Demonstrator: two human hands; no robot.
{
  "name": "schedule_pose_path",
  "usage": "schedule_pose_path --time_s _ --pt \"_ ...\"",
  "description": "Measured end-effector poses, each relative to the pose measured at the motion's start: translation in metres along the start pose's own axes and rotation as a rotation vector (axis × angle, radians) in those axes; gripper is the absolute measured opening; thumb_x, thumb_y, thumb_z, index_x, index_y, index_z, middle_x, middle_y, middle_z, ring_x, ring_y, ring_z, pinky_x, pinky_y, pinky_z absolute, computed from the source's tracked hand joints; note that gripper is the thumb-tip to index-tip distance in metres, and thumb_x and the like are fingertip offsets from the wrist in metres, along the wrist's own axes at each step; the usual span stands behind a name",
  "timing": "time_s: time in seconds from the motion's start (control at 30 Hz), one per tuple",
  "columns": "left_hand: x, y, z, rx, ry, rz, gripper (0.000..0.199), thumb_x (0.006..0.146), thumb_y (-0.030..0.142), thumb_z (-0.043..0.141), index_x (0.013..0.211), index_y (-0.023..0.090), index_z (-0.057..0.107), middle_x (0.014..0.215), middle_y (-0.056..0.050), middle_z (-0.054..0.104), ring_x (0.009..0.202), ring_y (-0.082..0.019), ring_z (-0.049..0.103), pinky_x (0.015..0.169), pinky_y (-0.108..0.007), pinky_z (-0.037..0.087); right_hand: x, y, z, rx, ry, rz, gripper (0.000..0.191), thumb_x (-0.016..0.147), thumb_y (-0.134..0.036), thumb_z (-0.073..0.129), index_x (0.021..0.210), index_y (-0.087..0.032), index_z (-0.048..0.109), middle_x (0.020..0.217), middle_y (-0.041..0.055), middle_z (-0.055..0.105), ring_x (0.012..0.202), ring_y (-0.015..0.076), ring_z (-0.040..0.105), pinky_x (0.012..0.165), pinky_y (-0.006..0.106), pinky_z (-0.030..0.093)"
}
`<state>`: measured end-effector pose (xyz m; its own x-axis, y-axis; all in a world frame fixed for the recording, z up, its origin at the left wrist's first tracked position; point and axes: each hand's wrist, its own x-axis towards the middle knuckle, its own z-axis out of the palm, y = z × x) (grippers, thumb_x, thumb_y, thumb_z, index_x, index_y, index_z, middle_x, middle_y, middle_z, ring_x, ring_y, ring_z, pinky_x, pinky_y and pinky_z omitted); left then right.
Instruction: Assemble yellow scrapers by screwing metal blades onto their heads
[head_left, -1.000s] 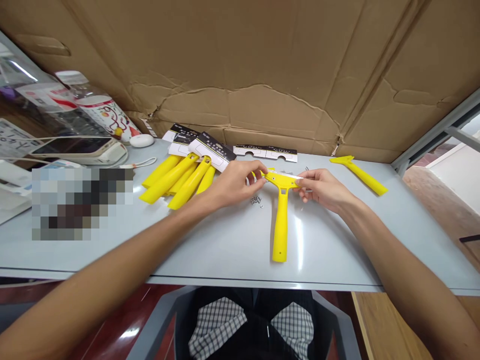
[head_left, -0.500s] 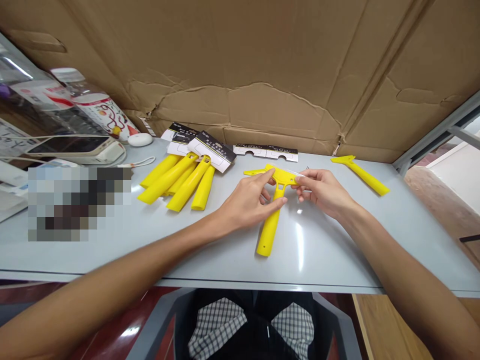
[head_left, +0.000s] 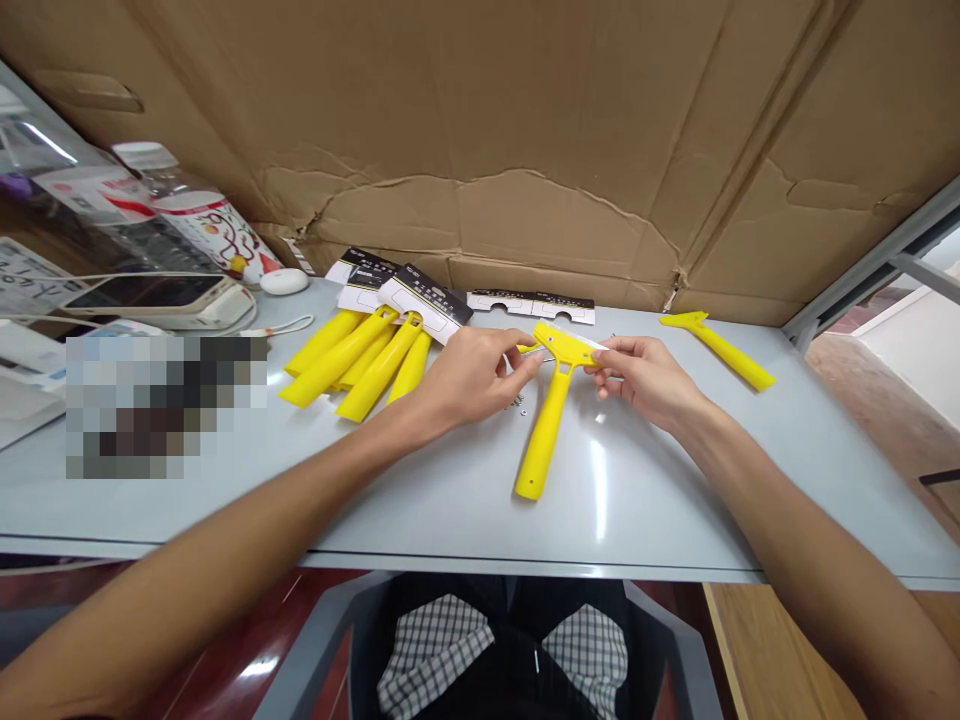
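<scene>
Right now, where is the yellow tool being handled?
In the head view, the yellow tool is slightly right of centre, between the left hand and the right hand, which pinches one corner.

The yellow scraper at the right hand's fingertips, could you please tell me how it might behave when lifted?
The yellow scraper looks like plastic, so it is probably light for its size. Its straight handle shows no sag, suggesting stiffness. The smooth surface might feel slightly slippery.

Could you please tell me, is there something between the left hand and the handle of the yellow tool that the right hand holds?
Nothing visible blocks the left hand from the handle; only a few small metal pieces lie on the table between them.
</scene>
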<state>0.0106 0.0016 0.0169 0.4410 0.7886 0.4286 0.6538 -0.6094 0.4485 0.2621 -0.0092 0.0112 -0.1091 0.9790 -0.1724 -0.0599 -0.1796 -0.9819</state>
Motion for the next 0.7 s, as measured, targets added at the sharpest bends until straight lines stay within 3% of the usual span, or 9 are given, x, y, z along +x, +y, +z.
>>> schedule_pose_path --time_s 0.1,0.2,0.3,0.57,0.7 --pt "-0.003 0.008 0.001 -0.111 -0.049 -0.080 0.035 0.097 0.040 0.063 0.120 0.016 0.074 0.083 -0.003 0.081 0.061 -0.017 0.071 0.068 -0.033 0.056 0.001 0.001 0.000 0.014 0.019 -0.002 0.016 0.080 -0.023 0.087 0.084 -0.014 0.074 0.088 0.0135 0.074 0.071 0.0155 0.063 0.059 0.029 0.056" --pt "-0.010 0.020 0.007 -0.305 -0.166 -0.184 0.069 0.094 0.044 0.069 0.155 0.017 0.049 0.118 -0.011 0.081 0.064 -0.015 0.073 0.069 -0.033 0.060 0.000 0.002 0.003 0.037 0.024 0.006 0.016 0.079 -0.023 0.087 0.082 -0.015 0.073 0.089 0.0128 0.075 0.070 0.0151 0.063 0.059 0.028 0.057" --pt "-0.016 0.025 0.013 -0.249 -0.181 -0.157 0.084 0.089 0.042 0.075 0.162 0.019 0.040 0.134 -0.015 0.074 0.068 -0.016 0.072 0.076 -0.037 0.061 -0.003 0.002 0.009 0.061 0.012 0.024 0.015 0.080 -0.022 0.085 0.080 -0.014 0.073 0.089 0.0127 0.075 0.070 0.0149 0.064 0.059 0.028 0.057" --pt "-0.017 0.019 0.014 -0.058 -0.121 -0.093 0.072 0.091 0.020 0.060 0.162 0.018 0.045 0.129 -0.015 0.074 0.102 -0.027 0.073 0.094 -0.042 0.058 -0.012 0.004 0.017 0.114 -0.068 0.056 0.022 0.076 -0.024 0.087 0.079 -0.017 0.066 0.090 0.0094 0.073 0.073 0.0151 0.065 0.061 0.029 0.056" --pt "-0.016 0.020 0.016 0.003 -0.110 -0.081 0.071 0.092 0.021 0.060 0.161 0.015 0.046 0.117 -0.014 0.077 0.096 -0.028 0.073 0.089 -0.041 0.058 -0.014 0.005 0.018 0.122 -0.106 0.058 0.027 0.073 -0.026 0.089 0.081 -0.018 0.065 0.089 0.0074 0.073 0.073 0.0152 0.066 0.063 0.031 0.056"
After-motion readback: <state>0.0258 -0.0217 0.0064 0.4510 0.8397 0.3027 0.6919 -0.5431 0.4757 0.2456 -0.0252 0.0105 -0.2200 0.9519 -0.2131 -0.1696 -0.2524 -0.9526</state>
